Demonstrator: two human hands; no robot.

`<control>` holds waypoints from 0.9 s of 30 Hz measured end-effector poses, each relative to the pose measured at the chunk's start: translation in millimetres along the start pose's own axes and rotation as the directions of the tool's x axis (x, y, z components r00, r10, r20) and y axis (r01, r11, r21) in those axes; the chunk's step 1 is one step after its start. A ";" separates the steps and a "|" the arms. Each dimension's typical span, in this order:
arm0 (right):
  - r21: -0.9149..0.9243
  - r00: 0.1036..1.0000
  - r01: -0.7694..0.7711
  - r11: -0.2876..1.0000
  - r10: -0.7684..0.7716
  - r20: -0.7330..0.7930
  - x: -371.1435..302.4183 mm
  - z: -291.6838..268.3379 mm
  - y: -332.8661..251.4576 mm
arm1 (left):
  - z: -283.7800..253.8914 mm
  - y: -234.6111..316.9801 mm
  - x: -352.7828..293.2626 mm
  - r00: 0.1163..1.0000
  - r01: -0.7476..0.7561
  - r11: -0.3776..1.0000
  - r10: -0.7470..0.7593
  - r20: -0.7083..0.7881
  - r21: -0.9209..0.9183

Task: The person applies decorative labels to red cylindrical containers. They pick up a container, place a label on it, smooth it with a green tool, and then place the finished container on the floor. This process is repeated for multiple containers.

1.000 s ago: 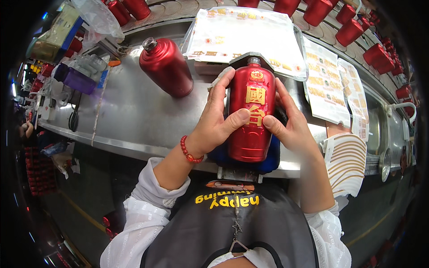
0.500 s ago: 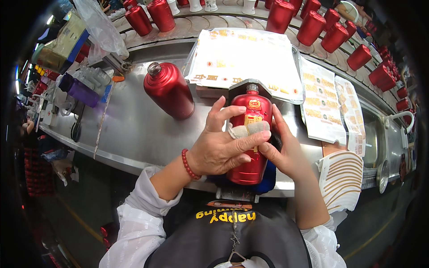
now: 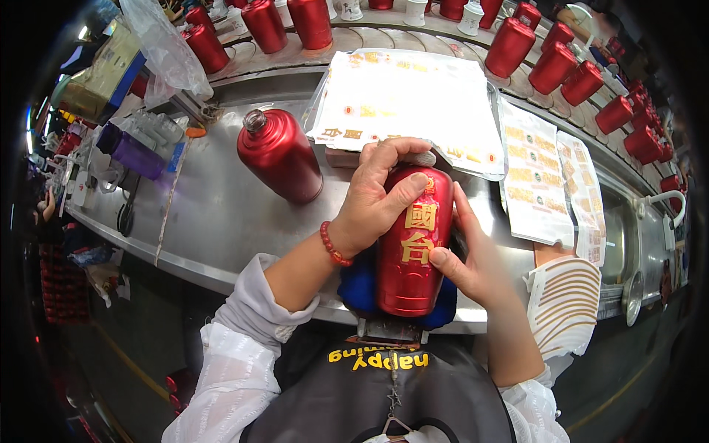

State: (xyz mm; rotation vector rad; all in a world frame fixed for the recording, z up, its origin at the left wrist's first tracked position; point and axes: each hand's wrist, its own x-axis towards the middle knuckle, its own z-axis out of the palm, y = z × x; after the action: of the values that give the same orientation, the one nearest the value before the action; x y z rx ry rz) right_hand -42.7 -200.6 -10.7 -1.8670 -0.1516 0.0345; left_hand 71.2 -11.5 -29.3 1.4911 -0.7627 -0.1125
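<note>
A red bottle (image 3: 413, 284) with gold lettering lies tilted before me, its base toward my body. My left hand (image 3: 373, 199) is wrapped over its shoulder and neck, hiding the mouth. A pale cloth cover (image 3: 422, 158) shows at a left fingertip. My right hand (image 3: 476, 258) grips the bottle's right side, thumb on the front beside the lower character. Under the bottle is a blue cloth pad (image 3: 358, 288), and a dark holder is partly hidden behind its top. To the left stands a second red bottle (image 3: 277, 151), uncapped, with no lettering visible.
Sheets of gold decals (image 3: 402, 92) lie on a tray beyond my hands; more decal sheets (image 3: 538, 170) lie to the right. A curved conveyor (image 3: 413, 37) carries red bottles and white cups. A purple bottle (image 3: 133, 151) stands left. A striped white sheet (image 3: 565, 299) hangs over the edge.
My left hand has moved from the bottle's middle up over its neck, uncovering the gold lettering. My right hand stays on the side. Bottles on the conveyor have shifted.
</note>
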 end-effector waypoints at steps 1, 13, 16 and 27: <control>0.008 1.000 0.002 1.000 -0.002 -0.001 -0.1 0.0 0.4 | 0.0 1.0 1.6 1.000 0.004 0.999 -0.005 0.013 0.043; -0.349 0.942 0.263 0.899 -0.318 -0.110 39.7 -31.7 -47.9 | -14.0 21.5 -47.2 0.880 -0.465 0.626 0.399 0.255 0.626; -0.386 0.980 0.197 0.901 -0.192 0.051 79.4 -35.4 -59.5 | -12.6 16.7 -51.3 0.912 -0.394 0.716 0.382 0.149 0.576; -0.343 0.857 0.504 0.792 -0.507 0.088 -6.0 5.4 -47.7 | -4.9 9.9 -79.9 0.949 -0.209 0.895 0.283 -0.139 0.395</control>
State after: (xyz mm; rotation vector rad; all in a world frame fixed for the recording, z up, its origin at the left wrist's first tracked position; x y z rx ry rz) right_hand -53.3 -182.5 32.9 -2.1288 -0.6928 -0.3992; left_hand 8.8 34.9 -50.6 1.7203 -0.8395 0.3899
